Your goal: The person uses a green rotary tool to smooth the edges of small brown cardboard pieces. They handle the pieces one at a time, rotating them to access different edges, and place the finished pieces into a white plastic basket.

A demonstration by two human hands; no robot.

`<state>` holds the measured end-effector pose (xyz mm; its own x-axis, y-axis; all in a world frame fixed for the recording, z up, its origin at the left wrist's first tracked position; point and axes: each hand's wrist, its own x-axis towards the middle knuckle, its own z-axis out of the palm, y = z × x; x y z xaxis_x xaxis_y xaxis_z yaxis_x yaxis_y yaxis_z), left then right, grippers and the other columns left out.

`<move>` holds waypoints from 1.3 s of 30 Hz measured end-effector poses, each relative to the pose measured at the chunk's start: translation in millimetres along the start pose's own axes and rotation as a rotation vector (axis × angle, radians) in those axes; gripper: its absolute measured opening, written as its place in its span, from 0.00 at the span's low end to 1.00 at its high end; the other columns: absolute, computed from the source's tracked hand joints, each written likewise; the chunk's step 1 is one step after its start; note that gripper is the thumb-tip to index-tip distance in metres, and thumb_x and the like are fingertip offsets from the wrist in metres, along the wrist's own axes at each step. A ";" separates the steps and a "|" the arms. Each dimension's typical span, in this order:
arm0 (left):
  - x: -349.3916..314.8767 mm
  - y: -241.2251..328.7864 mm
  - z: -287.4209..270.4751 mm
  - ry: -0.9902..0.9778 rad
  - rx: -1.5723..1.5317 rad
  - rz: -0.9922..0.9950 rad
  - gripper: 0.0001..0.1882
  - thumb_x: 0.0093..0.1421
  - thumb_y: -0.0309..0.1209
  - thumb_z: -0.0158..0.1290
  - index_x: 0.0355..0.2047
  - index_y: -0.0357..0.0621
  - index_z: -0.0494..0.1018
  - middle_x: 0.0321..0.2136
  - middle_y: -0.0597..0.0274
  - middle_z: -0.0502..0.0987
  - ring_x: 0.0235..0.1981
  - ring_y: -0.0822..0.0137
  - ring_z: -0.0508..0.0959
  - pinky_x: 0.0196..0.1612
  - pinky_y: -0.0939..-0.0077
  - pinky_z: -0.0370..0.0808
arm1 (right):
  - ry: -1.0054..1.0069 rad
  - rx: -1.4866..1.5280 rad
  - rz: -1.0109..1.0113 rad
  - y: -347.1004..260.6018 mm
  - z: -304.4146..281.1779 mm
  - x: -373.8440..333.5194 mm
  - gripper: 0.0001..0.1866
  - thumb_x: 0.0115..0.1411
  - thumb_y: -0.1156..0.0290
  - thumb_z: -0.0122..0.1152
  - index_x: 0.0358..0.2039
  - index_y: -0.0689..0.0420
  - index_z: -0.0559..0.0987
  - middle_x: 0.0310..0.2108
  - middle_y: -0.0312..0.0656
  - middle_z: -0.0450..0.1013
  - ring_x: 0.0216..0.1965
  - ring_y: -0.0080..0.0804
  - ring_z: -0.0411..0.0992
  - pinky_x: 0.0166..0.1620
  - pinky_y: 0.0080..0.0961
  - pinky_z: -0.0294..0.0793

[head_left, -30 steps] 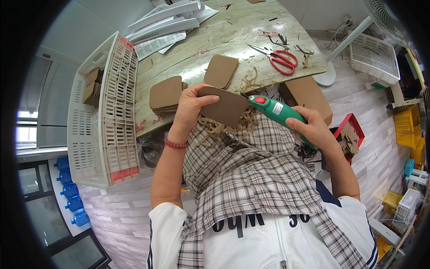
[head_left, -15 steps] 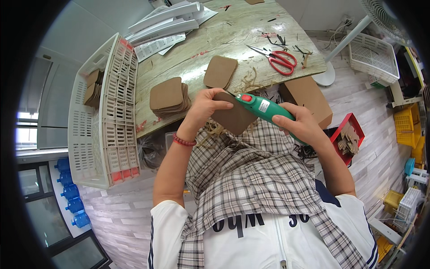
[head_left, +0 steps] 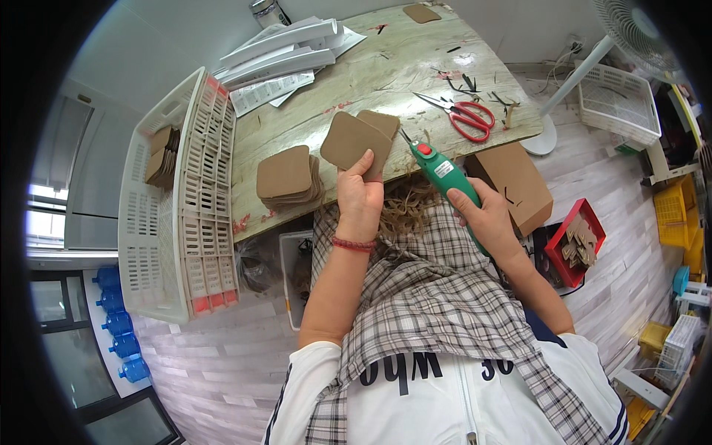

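A brown cardboard piece (head_left: 354,141) with rounded corners is pinched by the left hand (head_left: 360,194) at its lower edge, thumb on the near face and fingers behind, so that the sheet is held up above the hand and over the near edge of the tabletop (head_left: 386,70). The green electric cutter (head_left: 445,178) is gripped by the right hand (head_left: 486,219), with the fingers wrapped closed around the rear of its body.

The cardboard is judged to be light, thin and fairly stiff, yet easily bent or creased if squeezed hard; it is best taken by an edge or corner, as it is here, with the flat faces left free. The cutter looks like a rigid plastic tool of moderate weight, best held around its thick rear half, well clear of the blade.

The cutter's long axis is seen to run diagonally, up and to the left away from the right hand, its dark tip pointing at the cardboard's right edge, just beside it. The cardboard is nearly square, with no marked long axis; its face is turned toward the camera and slightly tilted.

Just left of the left hand a stack of cut pieces (head_left: 288,178) lies on the tabletop; beyond the right hand lie red-handled scissors (head_left: 467,117).
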<state>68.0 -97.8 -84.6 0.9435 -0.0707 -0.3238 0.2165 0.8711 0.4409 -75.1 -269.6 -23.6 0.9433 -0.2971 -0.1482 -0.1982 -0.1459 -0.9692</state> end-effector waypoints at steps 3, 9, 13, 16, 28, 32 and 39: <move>2.0 -5.0 4.1 -0.020 -0.074 0.017 0.19 0.54 0.13 0.55 0.46 0.38 0.70 0.46 0.58 0.74 0.49 0.61 0.75 0.57 0.67 0.73 | 0.028 -0.085 -0.047 1.0 2.3 -3.8 0.20 0.60 0.57 0.62 0.43 0.62 0.77 0.20 0.35 0.71 0.20 0.18 0.67 0.26 0.21 0.67; 4.4 -12.6 10.6 -0.026 -0.141 0.023 0.19 0.55 0.13 0.54 0.48 0.36 0.69 0.48 0.55 0.74 0.51 0.58 0.74 0.60 0.62 0.71 | 0.036 -0.071 -0.036 -1.1 4.2 -7.2 0.22 0.59 0.55 0.63 0.43 0.61 0.77 0.19 0.35 0.70 0.20 0.19 0.67 0.26 0.21 0.67; 2.7 -18.9 16.7 -0.004 -0.172 0.019 0.18 0.56 0.14 0.53 0.48 0.36 0.69 0.48 0.55 0.74 0.51 0.58 0.74 0.59 0.61 0.71 | 0.033 -0.055 -0.018 -8.0 6.7 -7.5 0.21 0.59 0.55 0.62 0.43 0.61 0.77 0.19 0.35 0.70 0.20 0.19 0.67 0.26 0.21 0.67; 3.9 -22.4 18.6 -0.024 -0.181 0.012 0.18 0.57 0.14 0.53 0.48 0.36 0.69 0.48 0.55 0.74 0.50 0.58 0.74 0.59 0.61 0.72 | 0.040 -0.050 -0.033 -9.1 7.6 -7.0 0.21 0.59 0.55 0.62 0.42 0.61 0.77 0.19 0.35 0.70 0.20 0.20 0.67 0.26 0.21 0.67; -14.5 0.9 16.9 -0.255 0.139 -0.057 0.24 0.55 0.11 0.50 0.53 0.35 0.66 0.49 0.57 0.73 0.51 0.60 0.73 0.58 0.62 0.70 | 0.087 0.025 -0.062 -16.0 4.9 2.3 0.20 0.60 0.58 0.63 0.44 0.62 0.77 0.23 0.33 0.73 0.23 0.17 0.68 0.25 0.18 0.68; -12.6 132.7 20.3 -0.471 0.910 0.023 0.27 0.54 0.14 0.51 0.56 0.36 0.65 0.49 0.56 0.75 0.47 0.65 0.76 0.51 0.72 0.74 | 0.097 0.081 -0.040 -9.5 -16.1 -3.2 0.19 0.61 0.61 0.62 0.45 0.62 0.76 0.25 0.33 0.72 0.24 0.15 0.68 0.26 0.15 0.69; 40.8 246.4 16.5 -0.449 1.797 -0.248 0.18 0.52 0.21 0.56 0.45 0.34 0.73 0.35 0.66 0.78 0.37 0.74 0.74 0.44 0.80 0.69 | 0.066 -0.011 -0.017 4.0 -22.5 -7.3 0.18 0.61 0.62 0.61 0.45 0.63 0.76 0.23 0.34 0.72 0.21 0.15 0.67 0.25 0.15 0.66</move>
<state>164.0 105.9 24.7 0.7755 -0.4660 -0.4259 0.0311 -0.6456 0.7630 -88.7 -289.3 -22.0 0.9270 -0.3558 -0.1183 -0.1856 -0.1613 -0.9693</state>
